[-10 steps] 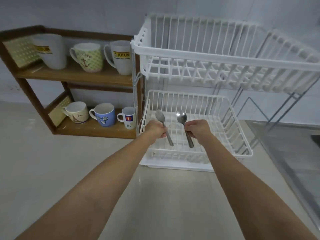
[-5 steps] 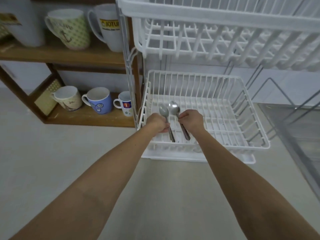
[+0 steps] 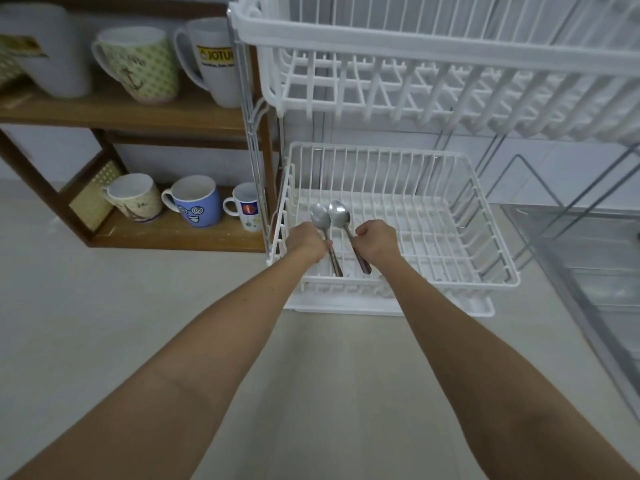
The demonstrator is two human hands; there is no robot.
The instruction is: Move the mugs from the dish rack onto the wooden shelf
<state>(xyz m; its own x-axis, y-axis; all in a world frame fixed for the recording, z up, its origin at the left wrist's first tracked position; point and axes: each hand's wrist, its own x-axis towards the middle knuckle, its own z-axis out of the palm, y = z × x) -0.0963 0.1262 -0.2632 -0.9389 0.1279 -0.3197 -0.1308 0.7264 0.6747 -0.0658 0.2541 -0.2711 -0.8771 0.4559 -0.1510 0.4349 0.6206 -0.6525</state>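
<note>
My left hand (image 3: pixel 306 241) grips a metal spoon (image 3: pixel 321 219) and my right hand (image 3: pixel 377 240) grips a second spoon (image 3: pixel 340 213), both over the lower basket (image 3: pixel 485 258) of the white dish rack, bowls side by side and pointing away. No mug shows in either rack basket. The wooden shelf (image 3: pixel 145 114) at the left carries mugs: a white one (image 3: pixel 52 50), a green patterned one (image 3: pixel 138 64) and a white Jotun mug (image 3: pixel 211 60) on top; a cream mug (image 3: pixel 135 197), a blue mug (image 3: pixel 197 200) and a small white mug (image 3: pixel 246 207) below.
The rack's upper basket (image 3: pixel 415 53) hangs above my hands. A drip tray (image 3: pixel 450 308) sits under the lower basket. A steel sink (image 3: pixel 588 271) lies at the right. Pale countertop (image 3: pixel 104 323) spreads in front.
The view has dropped and come closer to the rack. My hands have brought the two spoons together until the bowls lie side by side, and lower into the basket.
</note>
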